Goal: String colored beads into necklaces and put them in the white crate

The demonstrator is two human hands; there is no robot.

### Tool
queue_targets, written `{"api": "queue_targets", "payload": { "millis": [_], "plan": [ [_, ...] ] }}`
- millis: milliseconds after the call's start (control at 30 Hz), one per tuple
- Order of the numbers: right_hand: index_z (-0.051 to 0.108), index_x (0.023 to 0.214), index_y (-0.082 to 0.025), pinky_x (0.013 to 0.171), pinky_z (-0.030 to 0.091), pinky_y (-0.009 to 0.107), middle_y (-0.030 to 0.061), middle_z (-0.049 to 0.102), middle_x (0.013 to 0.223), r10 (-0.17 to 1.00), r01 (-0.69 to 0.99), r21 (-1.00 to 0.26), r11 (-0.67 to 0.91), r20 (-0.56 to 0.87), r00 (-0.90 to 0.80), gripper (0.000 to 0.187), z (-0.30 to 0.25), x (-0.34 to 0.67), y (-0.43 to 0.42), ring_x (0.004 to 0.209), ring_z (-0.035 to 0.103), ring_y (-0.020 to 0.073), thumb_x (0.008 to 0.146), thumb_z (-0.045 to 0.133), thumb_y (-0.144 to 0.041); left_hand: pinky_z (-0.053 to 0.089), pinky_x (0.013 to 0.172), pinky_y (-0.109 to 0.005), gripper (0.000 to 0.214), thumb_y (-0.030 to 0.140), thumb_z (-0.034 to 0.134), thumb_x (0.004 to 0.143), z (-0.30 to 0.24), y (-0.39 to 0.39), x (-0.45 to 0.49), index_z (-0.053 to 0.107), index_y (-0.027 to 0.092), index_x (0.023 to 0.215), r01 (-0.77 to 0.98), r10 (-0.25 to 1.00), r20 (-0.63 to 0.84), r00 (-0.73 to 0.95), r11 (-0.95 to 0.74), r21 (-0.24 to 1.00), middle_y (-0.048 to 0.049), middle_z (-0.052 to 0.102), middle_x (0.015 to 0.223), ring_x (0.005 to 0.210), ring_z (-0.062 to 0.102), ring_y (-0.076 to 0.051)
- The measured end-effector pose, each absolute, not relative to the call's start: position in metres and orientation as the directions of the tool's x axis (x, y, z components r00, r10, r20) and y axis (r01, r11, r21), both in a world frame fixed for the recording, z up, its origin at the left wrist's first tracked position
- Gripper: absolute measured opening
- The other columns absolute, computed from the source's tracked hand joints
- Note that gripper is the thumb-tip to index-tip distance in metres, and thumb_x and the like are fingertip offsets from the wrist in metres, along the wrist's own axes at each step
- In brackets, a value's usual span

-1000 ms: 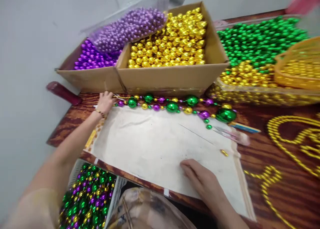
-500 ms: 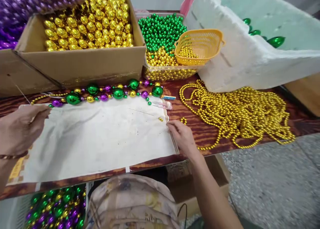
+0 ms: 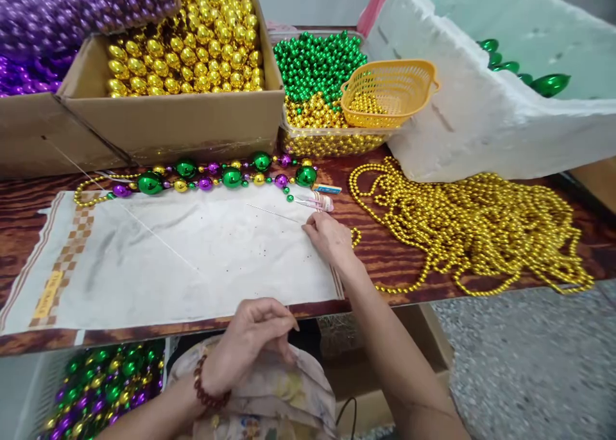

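Observation:
My left hand (image 3: 255, 340) is closed in a pinch above my lap, in front of the table edge. A thin white thread (image 3: 163, 240) runs from the cardboard box across the white towel (image 3: 192, 235) to its fingers. My right hand (image 3: 332, 236) has its fingertips pressed together on the towel's right part, beside the end of a long needle (image 3: 272, 212); what they pinch is hidden. Behind lies a strand of green, purple and gold beads (image 3: 231, 177). Close by are a clear and pink tool (image 3: 320, 201) and a small blue packet (image 3: 327, 188).
At the back stand a cardboard box (image 3: 183, 122) of gold beads, a clear tub (image 3: 332, 132) of green and gold beads with a yellow basket (image 3: 397, 110), and a white foam box (image 3: 433, 132). Gold bead chains (image 3: 471, 228) lie right. A bin of mixed beads (image 3: 106, 379) is below.
My left hand has come from the towel's left edge to above my lap, drawing the thread across the towel. My right hand has shifted left over the spot where tiny gold beads lay.

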State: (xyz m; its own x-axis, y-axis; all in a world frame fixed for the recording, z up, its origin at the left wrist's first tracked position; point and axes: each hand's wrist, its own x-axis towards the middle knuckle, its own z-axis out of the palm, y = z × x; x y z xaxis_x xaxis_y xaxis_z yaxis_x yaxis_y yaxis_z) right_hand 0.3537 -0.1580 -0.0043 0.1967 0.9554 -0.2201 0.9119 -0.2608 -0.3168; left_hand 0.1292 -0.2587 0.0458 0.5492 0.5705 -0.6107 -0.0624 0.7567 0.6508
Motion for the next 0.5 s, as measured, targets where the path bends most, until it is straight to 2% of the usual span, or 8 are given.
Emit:
{"api": "queue_targets", "payload": {
  "millis": [67, 133, 233, 333, 400, 500],
  "plan": [
    [0.066, 0.094, -0.02, 0.067, 0.037, 0.027, 0.0087, 0.068, 0.107, 0.954, 0.912, -0.317, -0.262, -0.225, 0.196, 0.02, -0.006, 0.355, -0.158, 0.088, 0.063, 0.022, 0.094, 0.048, -0.026, 0.051, 0.049, -0.028, 0.031, 0.043, 0.084, 0.063, 0.039, -0.264, 0.144, 0.071, 0.017, 0.073, -0.139, 0.428, -0.662, 0.615, 0.885, 0.444, 0.0013, 0.054, 0.047, 0.04, 0.052, -0.012],
    [0.066, 0.094, -0.02, 0.066, 0.036, 0.027, 0.0086, 0.068, 0.107, 0.957, 0.905, -0.337, -0.259, -0.218, 0.192, 0.021, -0.009, 0.358, -0.159, 0.088, 0.062, 0.0217, 0.093, 0.045, -0.023, 0.04, 0.039, -0.021, 0.035, 0.042, 0.087, 0.06, 0.034, -0.258, 0.151, 0.071, 0.015, 0.074, -0.191, 0.421, -0.675, 0.606, 0.9, 0.391, 0.0037, 0.048, 0.047, 0.037, 0.041, -0.007],
    [0.064, 0.094, -0.019, 0.064, 0.035, 0.027, 0.0077, 0.068, 0.101, 0.963, 0.89, -0.382, -0.249, -0.192, 0.187, 0.019, -0.014, 0.364, -0.163, 0.088, 0.062, 0.0211, 0.093, 0.046, -0.024, 0.017, 0.036, -0.014, 0.034, 0.04, 0.087, 0.065, 0.029, -0.234, 0.147, 0.072, 0.013, 0.077, -0.293, 0.598, -0.642, 0.48, 0.799, 0.525, 0.0087, 0.034, 0.046, 0.037, 0.022, -0.001],
    [0.061, 0.091, -0.019, 0.063, 0.036, 0.027, 0.0051, 0.066, 0.089, 0.973, 0.832, -0.505, -0.23, -0.123, 0.194, 0.016, -0.018, 0.368, -0.176, 0.078, 0.059, 0.0183, 0.092, 0.047, -0.028, 0.011, 0.038, -0.015, 0.033, 0.041, 0.085, 0.069, 0.024, -0.208, 0.141, 0.073, 0.012, 0.081, -0.311, 0.731, -0.585, 0.351, 0.68, 0.664, 0.0112, 0.024, 0.045, 0.04, 0.015, -0.001],
    [0.058, 0.086, -0.02, 0.061, 0.037, 0.026, 0.0013, 0.06, 0.078, 0.975, 0.719, -0.667, -0.194, -0.049, 0.218, 0.016, -0.015, 0.365, -0.189, 0.067, 0.055, 0.0155, 0.091, 0.049, -0.032, 0.016, 0.038, -0.015, 0.033, 0.041, 0.084, 0.069, 0.02, -0.197, 0.139, 0.074, 0.012, 0.08, -0.305, 0.781, -0.553, 0.29, 0.623, 0.721, 0.0099, 0.029, 0.044, 0.04, 0.02, -0.002],
    [0.055, 0.083, -0.021, 0.056, 0.037, 0.025, -0.0032, 0.051, 0.067, 0.971, 0.518, -0.847, -0.122, 0.007, 0.239, 0.018, -0.002, 0.35, -0.21, 0.056, 0.047, 0.0124, 0.091, 0.052, -0.036, 0.036, 0.047, -0.016, 0.031, 0.04, 0.084, 0.069, 0.017, -0.189, 0.141, 0.076, 0.012, 0.08, -0.315, 0.843, -0.482, 0.239, 0.537, 0.783, 0.0026, 0.053, 0.053, 0.049, 0.044, -0.005]
  ]
}}
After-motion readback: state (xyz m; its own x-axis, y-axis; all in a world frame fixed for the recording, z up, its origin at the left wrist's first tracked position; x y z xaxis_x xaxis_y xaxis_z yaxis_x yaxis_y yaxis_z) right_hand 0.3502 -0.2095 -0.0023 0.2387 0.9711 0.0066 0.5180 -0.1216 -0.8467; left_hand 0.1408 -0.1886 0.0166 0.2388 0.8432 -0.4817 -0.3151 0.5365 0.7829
